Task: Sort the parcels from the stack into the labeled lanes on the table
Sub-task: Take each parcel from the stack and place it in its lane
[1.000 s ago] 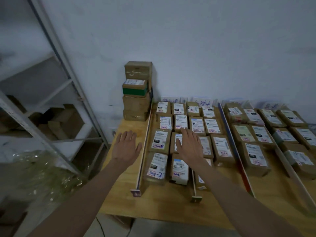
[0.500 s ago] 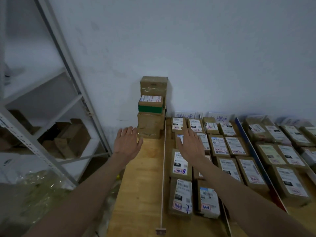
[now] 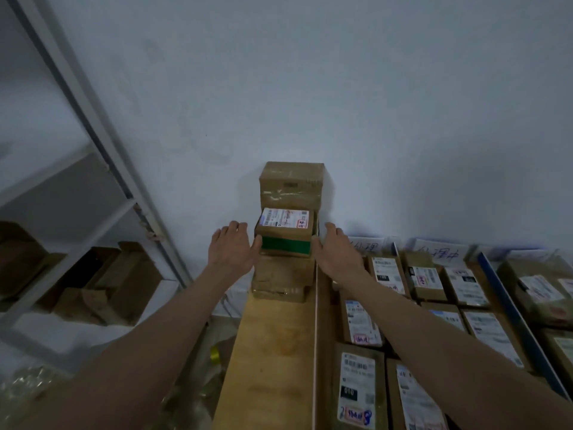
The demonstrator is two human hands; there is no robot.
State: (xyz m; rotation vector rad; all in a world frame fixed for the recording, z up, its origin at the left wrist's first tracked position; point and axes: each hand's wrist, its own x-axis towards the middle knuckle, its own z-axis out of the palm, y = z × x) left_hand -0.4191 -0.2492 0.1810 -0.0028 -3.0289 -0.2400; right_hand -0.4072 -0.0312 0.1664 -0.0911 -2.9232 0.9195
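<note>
A stack of brown parcels stands against the wall at the far left of the wooden table. Its front top parcel has a white label and a green tape band. A taller brown box stands behind it. My left hand lies at the parcel's left side, fingers straight, thumb touching its front corner. My right hand lies at its right side, fingers straight. Whether the palms press the sides I cannot tell.
Thin dividers split the table into lanes filled with several labelled parcels; paper lane signs lean on the wall. A blue divider runs on the right. A metal shelf with cartons stands left.
Both hands moved forward from above the table to either side of the green-taped parcel. The view has shifted left and closer to the stack.
</note>
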